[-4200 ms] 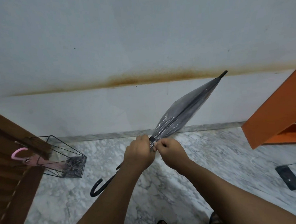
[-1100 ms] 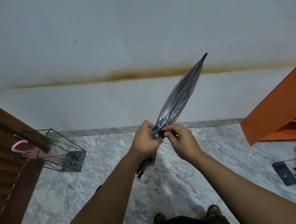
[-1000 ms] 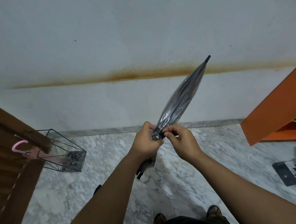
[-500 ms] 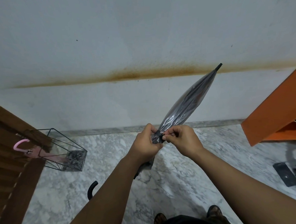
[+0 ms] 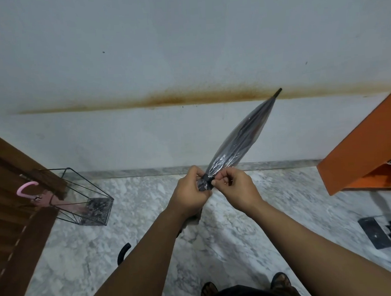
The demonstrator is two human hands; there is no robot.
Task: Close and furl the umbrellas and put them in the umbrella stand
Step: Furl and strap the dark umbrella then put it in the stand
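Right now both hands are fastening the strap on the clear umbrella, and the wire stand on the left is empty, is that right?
Not quite: the head view shows a pink umbrella already in the wire stand. The left hand and right hand are indeed fastening the strap on the clear umbrella.

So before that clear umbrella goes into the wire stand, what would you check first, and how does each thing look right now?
1. Canopy of the clear umbrella furled: ok, gathered into a slim bundle.
2. Black strap fastened: cannot tell; the right hand pinches it.
3. Firm hold: ok, the left hand grips the bundle below the strap.
4. Room in the wire stand: ok, only the pink umbrella leans in it.
5. Path to the stand: ok, bare marble floor between.
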